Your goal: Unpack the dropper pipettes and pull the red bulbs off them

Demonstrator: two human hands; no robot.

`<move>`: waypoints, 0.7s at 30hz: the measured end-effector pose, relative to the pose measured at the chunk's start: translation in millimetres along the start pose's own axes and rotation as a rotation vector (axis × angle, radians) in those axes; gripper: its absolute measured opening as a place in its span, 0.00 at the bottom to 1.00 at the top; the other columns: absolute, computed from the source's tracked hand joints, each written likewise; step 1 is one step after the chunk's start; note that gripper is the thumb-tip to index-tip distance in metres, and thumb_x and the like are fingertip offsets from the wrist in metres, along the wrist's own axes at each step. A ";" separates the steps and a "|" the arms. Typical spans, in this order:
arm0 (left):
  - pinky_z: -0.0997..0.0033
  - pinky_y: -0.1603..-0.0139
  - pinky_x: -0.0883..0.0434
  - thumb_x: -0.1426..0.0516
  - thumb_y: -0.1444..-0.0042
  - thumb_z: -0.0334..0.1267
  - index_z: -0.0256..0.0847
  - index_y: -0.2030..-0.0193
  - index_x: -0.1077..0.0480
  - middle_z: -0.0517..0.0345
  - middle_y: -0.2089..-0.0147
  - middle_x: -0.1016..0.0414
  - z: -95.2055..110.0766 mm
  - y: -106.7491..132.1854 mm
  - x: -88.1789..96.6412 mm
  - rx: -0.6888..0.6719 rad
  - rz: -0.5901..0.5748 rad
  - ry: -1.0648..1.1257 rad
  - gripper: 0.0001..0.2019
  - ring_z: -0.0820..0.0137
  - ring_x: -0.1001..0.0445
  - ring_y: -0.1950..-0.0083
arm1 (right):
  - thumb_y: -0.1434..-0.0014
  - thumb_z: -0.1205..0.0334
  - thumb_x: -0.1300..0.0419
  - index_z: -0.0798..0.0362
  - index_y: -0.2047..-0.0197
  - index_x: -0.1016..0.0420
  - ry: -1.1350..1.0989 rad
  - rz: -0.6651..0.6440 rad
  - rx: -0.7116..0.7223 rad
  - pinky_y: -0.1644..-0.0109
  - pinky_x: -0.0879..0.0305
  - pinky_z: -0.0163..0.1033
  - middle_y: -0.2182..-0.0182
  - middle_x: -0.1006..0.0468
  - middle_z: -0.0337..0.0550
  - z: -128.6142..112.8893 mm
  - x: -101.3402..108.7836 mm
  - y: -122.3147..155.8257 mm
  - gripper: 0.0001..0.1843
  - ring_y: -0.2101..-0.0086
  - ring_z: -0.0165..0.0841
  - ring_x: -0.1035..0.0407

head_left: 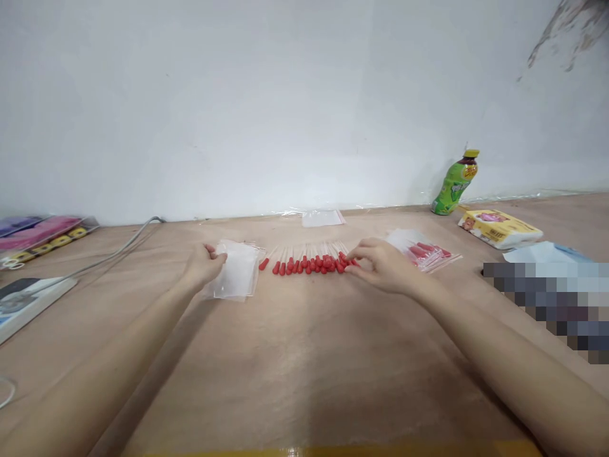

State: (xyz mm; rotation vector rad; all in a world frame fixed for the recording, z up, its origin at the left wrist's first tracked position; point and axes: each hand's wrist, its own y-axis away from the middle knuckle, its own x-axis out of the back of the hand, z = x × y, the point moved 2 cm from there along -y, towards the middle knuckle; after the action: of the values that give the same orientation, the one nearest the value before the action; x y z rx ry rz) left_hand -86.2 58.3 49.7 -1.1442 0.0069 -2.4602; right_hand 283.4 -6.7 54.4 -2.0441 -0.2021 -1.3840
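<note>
A row of several clear droppers with red bulbs (309, 262) lies across the middle of the wooden table (304, 362). My right hand (380, 265) rests at the right end of the row, fingers pinched on a red bulb. My left hand (205, 265) grips the edge of a stack of small clear plastic bags (238, 276) at the left of the row. To the right of my right hand lies a pile of bags filled with red-bulbed droppers (421, 251).
One clear bag (322, 218) lies by the white wall. A green bottle with a yellow cap (455, 183) leans at the back right, beside a yellow packet (498, 228). Pink and purple cases (40, 231), a grey cable (114, 251) and a flat white device (26, 301) are on the left.
</note>
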 end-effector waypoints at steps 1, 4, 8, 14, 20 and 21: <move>0.61 0.65 0.33 0.44 0.55 0.38 0.37 0.63 0.39 0.50 0.66 0.32 -2.7 3.3 -3.9 -0.026 0.024 -0.108 0.12 0.58 0.30 0.62 | 0.46 0.54 0.46 0.54 0.62 0.26 0.032 -0.030 -0.130 0.63 0.40 0.38 0.69 0.27 0.46 11.6 8.1 0.3 0.14 0.67 0.35 0.33; 0.50 0.48 0.42 0.49 0.52 0.34 0.34 0.57 0.39 0.38 0.47 0.39 -0.6 19.3 -15.3 -0.194 0.134 -0.345 0.14 0.49 0.41 0.44 | 0.49 0.50 0.46 0.54 0.60 0.27 0.189 -0.136 -0.432 0.64 0.39 0.39 0.66 0.26 0.48 49.6 24.7 6.8 0.19 0.66 0.37 0.32; 0.54 0.40 0.50 0.58 0.43 0.36 0.41 0.42 0.45 0.48 0.36 0.50 9.6 33.7 -35.6 -0.618 -0.042 -0.456 0.21 0.58 0.51 0.36 | 0.54 0.43 0.43 0.56 0.53 0.30 0.352 -0.268 -0.722 0.61 0.39 0.42 0.58 0.28 0.55 94.0 25.3 21.5 0.30 0.58 0.45 0.33; 0.40 0.41 0.62 0.67 0.40 0.52 0.55 0.36 0.56 0.57 0.32 0.67 -10.7 18.3 -53.9 -0.464 -0.404 -0.607 0.25 0.54 0.68 0.33 | 0.62 0.33 0.43 0.59 0.51 0.34 0.351 -0.315 -0.865 0.62 0.38 0.42 0.54 0.31 0.60 111.1 16.1 30.1 0.44 0.58 0.47 0.33; 0.42 0.40 0.61 0.67 0.40 0.53 0.56 0.36 0.57 0.59 0.32 0.67 -27.6 7.6 -41.6 -0.424 -0.428 -0.633 0.26 0.56 0.68 0.32 | 0.67 0.41 0.36 0.60 0.58 0.31 0.361 -0.234 -0.912 0.70 0.38 0.38 0.63 0.26 0.56 103.8 23.7 26.9 0.37 0.64 0.43 0.31; 0.41 0.40 0.60 0.67 0.40 0.53 0.56 0.36 0.57 0.59 0.32 0.67 -28.7 6.9 -39.5 -0.423 -0.429 -0.636 0.25 0.56 0.67 0.33 | 0.67 0.43 0.35 0.59 0.61 0.30 0.360 -0.217 -0.891 0.72 0.38 0.38 0.66 0.25 0.54 102.9 25.1 26.1 0.34 0.66 0.42 0.31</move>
State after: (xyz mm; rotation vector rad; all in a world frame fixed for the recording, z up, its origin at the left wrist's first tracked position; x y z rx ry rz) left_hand -82.0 62.1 0.7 -2.2785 0.1074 -2.3736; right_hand 386.0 28.2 41.6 -2.4225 0.4426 -2.2227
